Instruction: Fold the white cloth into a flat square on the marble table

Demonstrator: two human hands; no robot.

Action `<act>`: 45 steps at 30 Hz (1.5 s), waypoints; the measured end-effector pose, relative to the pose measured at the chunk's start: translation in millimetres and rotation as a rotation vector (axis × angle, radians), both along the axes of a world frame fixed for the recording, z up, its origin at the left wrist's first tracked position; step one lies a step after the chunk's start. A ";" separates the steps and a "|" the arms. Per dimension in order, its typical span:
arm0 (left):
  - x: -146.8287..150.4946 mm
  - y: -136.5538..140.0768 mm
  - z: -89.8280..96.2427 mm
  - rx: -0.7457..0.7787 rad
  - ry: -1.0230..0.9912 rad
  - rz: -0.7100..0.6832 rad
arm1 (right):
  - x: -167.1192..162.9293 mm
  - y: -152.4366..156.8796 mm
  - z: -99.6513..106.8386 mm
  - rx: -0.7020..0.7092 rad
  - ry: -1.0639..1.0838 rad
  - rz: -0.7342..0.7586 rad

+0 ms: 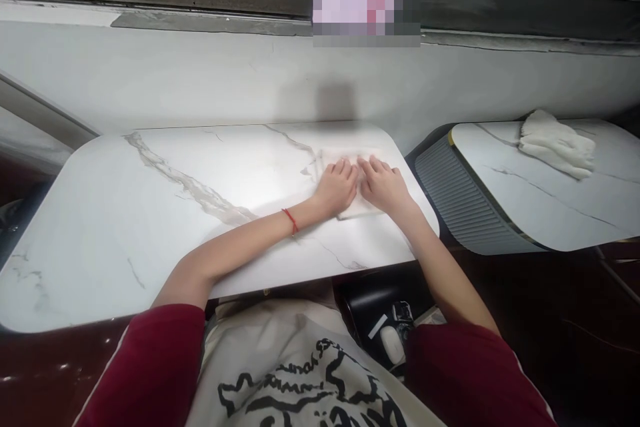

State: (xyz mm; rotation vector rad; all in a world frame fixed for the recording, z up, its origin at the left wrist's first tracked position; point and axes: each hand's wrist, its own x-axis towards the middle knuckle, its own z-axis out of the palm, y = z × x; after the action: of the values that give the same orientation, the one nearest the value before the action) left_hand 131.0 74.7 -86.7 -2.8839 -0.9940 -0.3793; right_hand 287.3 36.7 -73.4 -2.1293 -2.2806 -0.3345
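A thin white cloth (367, 205) lies flat, roughly square, near the right end of the white marble-patterned table (165, 240). My left hand (339, 185) rests on its left part with the fingers bent and pressed to the fabric. Close beside it, my right hand (381, 181) has its fingers curled onto the cloth too, the thumb side turned toward the left hand. The two hands almost touch. The fabric under the fingers and palms is hidden.
A second marble-patterned table (565, 213) with a ribbed grey side stands to the right, with a crumpled white cloth (555, 143) on it. A pale wall (200, 73) runs behind the tables. Below the near edge, an open dark drawer or bin (365, 300) holds small items.
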 end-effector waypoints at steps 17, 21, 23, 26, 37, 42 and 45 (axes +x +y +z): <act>45.6 -63.9 -0.2 0.070 -0.001 -0.298 | 38.8 -106.0 0.7 0.085 -0.080 -0.169; 52.4 -43.0 -1.3 0.062 -0.009 -0.264 | 53.7 -81.9 -5.6 0.072 -0.018 -0.128; 54.6 -27.4 -1.0 0.040 -0.027 -0.250 | 60.4 -64.0 -9.9 0.086 0.023 -0.105; 57.3 -2.3 -2.1 0.015 -0.050 -0.203 | 66.8 -31.5 -15.9 0.100 0.058 -0.086; 56.2 81.3 -7.7 -0.081 -0.135 -0.010 | 61.3 80.1 -17.9 0.046 0.096 -0.048; 43.8 107.1 -3.6 -0.127 -0.120 0.116 | 44.4 119.3 -17.0 0.066 0.110 -0.038; 39.3 114.9 -3.7 -0.132 -0.129 0.149 | 39.2 131.4 -16.7 0.071 0.112 -0.047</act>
State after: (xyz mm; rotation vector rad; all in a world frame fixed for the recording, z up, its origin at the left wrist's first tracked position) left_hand 170.4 189.6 -90.4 -2.9053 -1.2928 -0.5121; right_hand 326.5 168.1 -90.0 -2.1134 -2.1291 -0.2847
